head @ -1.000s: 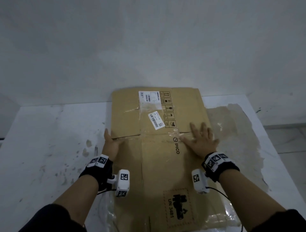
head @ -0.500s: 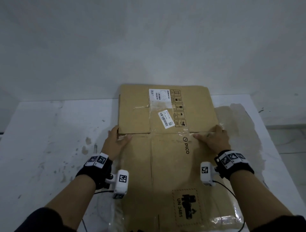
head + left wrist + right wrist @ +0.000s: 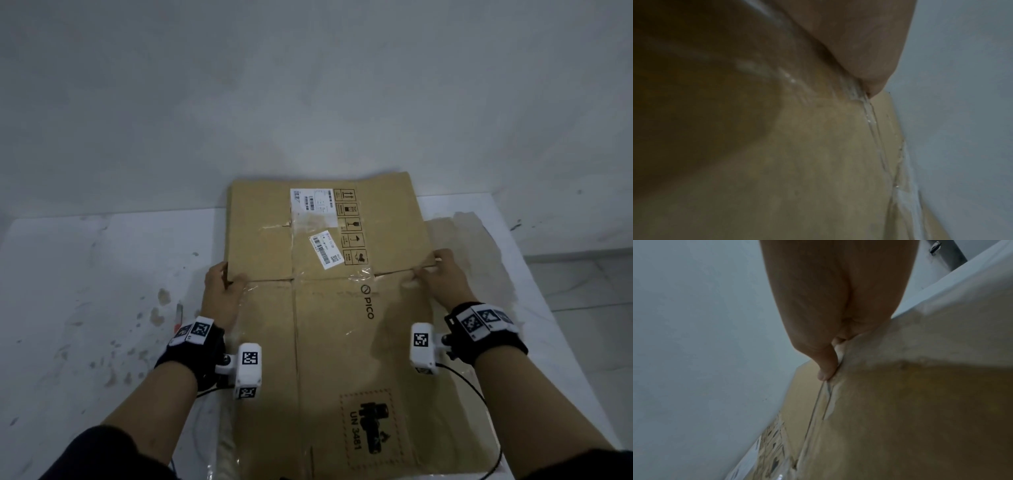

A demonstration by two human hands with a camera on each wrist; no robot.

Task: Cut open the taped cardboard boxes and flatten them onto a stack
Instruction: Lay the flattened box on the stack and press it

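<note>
Flattened cardboard box lies down the middle of the white bench, running from the near edge to the far edge, where its far panel tilts up against the wall. Bare bench spreads wide to the left, a narrower strip to the right. Left hand has its fingers curled round the box's left edge at the crease; right hand pinches the right edge there.
</note>
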